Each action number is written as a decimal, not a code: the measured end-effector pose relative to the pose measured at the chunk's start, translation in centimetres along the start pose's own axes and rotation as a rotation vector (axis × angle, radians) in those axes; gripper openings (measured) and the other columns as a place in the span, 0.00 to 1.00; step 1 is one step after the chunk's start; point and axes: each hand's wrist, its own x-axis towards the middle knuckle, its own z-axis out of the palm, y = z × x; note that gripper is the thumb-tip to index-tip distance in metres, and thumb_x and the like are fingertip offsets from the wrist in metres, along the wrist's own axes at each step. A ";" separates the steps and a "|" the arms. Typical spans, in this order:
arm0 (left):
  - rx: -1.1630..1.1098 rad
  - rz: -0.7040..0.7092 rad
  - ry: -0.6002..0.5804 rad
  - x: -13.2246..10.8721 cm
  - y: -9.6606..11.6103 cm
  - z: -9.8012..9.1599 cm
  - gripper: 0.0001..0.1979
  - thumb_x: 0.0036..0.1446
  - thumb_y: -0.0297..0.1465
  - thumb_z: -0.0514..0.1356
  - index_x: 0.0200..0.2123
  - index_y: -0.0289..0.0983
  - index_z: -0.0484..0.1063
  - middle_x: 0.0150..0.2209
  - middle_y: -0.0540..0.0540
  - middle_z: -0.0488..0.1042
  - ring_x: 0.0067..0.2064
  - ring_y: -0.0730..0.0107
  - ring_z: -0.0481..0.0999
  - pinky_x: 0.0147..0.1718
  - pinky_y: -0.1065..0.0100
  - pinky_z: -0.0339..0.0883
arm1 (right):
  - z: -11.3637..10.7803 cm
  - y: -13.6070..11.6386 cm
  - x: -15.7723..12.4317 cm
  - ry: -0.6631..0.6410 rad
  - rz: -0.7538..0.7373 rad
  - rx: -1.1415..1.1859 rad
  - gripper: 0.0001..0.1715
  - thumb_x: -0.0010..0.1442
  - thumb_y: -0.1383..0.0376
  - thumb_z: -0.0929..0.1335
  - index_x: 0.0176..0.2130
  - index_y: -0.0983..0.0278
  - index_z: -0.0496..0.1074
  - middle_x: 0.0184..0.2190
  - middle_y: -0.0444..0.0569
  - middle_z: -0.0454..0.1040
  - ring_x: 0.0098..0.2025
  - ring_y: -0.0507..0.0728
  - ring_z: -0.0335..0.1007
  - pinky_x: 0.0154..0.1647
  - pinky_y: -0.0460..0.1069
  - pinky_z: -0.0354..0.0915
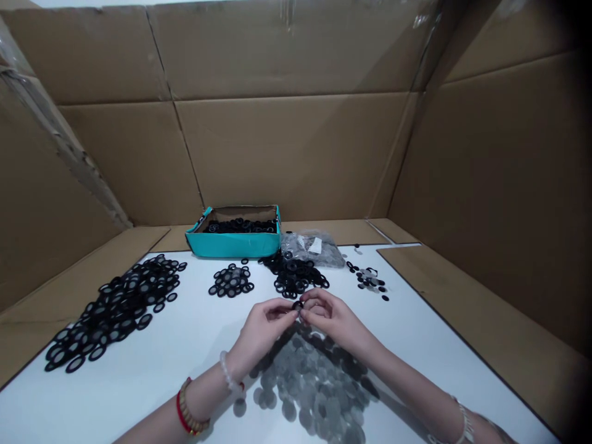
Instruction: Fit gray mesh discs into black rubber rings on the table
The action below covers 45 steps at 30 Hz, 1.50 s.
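Between my two hands, near the middle of the white table, is a small black ring (298, 305). My left hand (271, 320) pinches its left side with thumb and fingertips. From the right, my right hand (326, 313) grips the same ring; whether a disc sits inside it is too small to tell. Below my wrists spreads a pile of translucent grey discs (309, 376), partly shaded by my hands. Just beyond my fingers lies a heap of black rings (296, 274).
A teal box (234, 245) of black rings stands at the back, beside a clear plastic bag (312, 248). Rings with discs in them form a large pile (124, 302) at left and a smaller pile (231, 280). Scattered pieces (370, 279) lie at right. Cardboard walls (296, 154) surround the table.
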 end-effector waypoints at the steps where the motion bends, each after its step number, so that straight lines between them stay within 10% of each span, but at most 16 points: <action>1: 0.015 0.028 0.016 0.0 -0.1 0.0 0.10 0.46 0.37 0.62 0.29 0.35 0.75 0.29 0.45 0.74 0.33 0.64 0.71 0.33 0.69 0.64 | 0.1 -0.2 -0.1 -0.010 0.003 -0.005 0.23 0.48 0.51 0.70 0.36 0.64 0.64 0.24 0.42 0.66 0.29 0.53 0.67 0.32 0.49 0.63; 10: 0.086 0.115 0.011 -0.3 -1.0 0.2 0.08 0.51 0.35 0.60 0.31 0.35 0.73 0.31 0.46 0.74 0.34 0.65 0.71 0.34 0.70 0.64 | 0.0 -1.4 -0.7 -0.030 -0.024 -0.140 0.16 0.55 0.55 0.66 0.26 0.66 0.67 0.23 0.43 0.65 0.28 0.52 0.61 0.29 0.46 0.57; 31: -0.513 -0.122 0.017 -1.1 0.0 0.6 0.08 0.45 0.30 0.66 0.24 0.32 0.70 0.23 0.51 0.67 0.28 0.75 0.67 0.29 0.75 0.59 | 0.4 -0.9 -1.3 -0.090 -0.121 -0.146 0.17 0.60 0.56 0.63 0.26 0.64 0.63 0.23 0.42 0.61 0.28 0.52 0.57 0.29 0.46 0.54; 45: -0.377 -0.084 -0.048 -0.7 -1.3 0.4 0.11 0.47 0.32 0.66 0.32 0.30 0.73 0.27 0.46 0.73 0.31 0.71 0.71 0.33 0.71 0.62 | 0.2 -1.6 -1.8 -0.007 -0.227 -0.254 0.13 0.63 0.60 0.61 0.29 0.63 0.64 0.27 0.43 0.64 0.31 0.53 0.60 0.33 0.47 0.57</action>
